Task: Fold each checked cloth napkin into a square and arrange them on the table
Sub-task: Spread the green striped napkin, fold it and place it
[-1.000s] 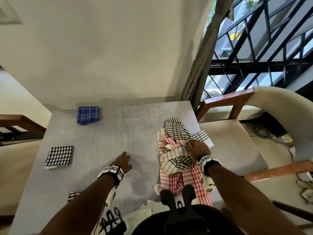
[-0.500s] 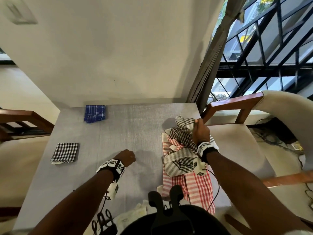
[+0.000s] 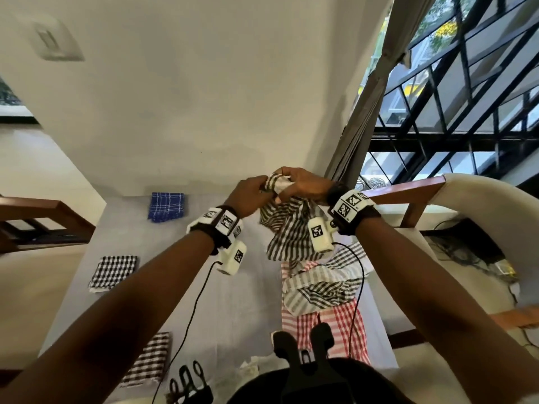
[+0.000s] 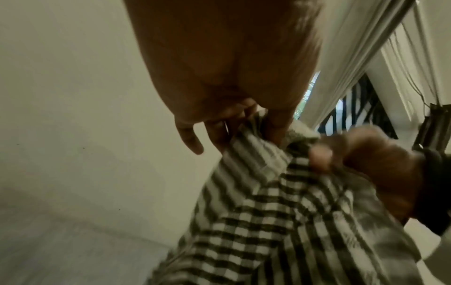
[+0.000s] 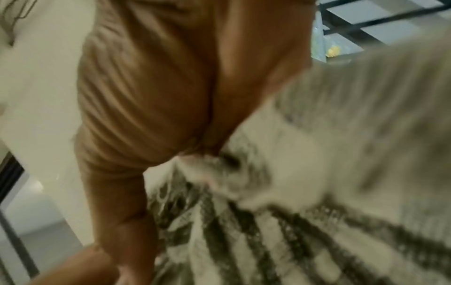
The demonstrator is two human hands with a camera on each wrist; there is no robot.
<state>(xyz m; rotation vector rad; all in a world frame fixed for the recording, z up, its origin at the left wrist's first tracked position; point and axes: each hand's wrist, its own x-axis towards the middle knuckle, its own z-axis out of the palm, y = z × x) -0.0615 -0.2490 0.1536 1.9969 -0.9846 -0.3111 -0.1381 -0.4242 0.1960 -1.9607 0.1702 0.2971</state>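
A black-and-white checked napkin [image 3: 287, 228] hangs in the air above the grey table [image 3: 180, 287], bunched at its top edge. My left hand [image 3: 250, 193] and right hand [image 3: 297, 183] both pinch that top edge, close together. The left wrist view shows my left hand [image 4: 234, 123] pinching the napkin [image 4: 268, 221]; the right wrist view is blurred, with the napkin [image 5: 280, 212] under the palm. Three folded napkins lie on the table: blue check [image 3: 166, 206], black check [image 3: 113, 272] and dark red check [image 3: 148, 360]. A loose pile holds a grey striped napkin [image 3: 320, 287] over a red check napkin [image 3: 335, 325].
A cream chair with wooden arms [image 3: 408, 191] stands right of the table. A grey curtain [image 3: 367, 97] and a barred window [image 3: 466, 118] are behind it. Another wooden chair arm [image 3: 43, 208] is at the left. Cables run from both wrist cameras down over the table.
My right hand lifted the black-and-white napkin off the pile and up. My left hand left the table and rose to take hold of the same top edge.
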